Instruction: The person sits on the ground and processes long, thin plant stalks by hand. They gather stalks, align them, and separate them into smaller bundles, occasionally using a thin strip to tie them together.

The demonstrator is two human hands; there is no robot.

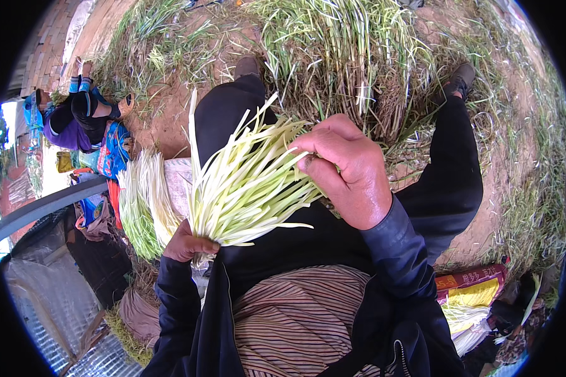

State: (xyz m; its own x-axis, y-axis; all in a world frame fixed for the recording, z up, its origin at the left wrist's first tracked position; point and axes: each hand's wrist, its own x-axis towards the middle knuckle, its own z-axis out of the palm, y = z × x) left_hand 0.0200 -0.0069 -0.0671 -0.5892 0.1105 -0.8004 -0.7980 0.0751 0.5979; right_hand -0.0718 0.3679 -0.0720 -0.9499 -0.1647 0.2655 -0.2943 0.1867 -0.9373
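Observation:
A fanned bunch of pale yellow-green leafy stalks, perhaps blanched garlic chives, spreads in front of my body. My left hand grips its gathered lower end. At the bunch's upper right, my right hand has thumb and forefinger pinched on the tip of a pale leaf. To the left, beside my left hand, more sorted stalks, pale and green, lie on a light-coloured surface. A large heap of uncut green stalks with brown roots lies on the ground beyond my hands, between my feet.
Another person sits at the left with blue and red bags nearby. A grey bar crosses the left side. A printed sack with pale stalks lies at the lower right. Loose grass litter covers the earth at the right.

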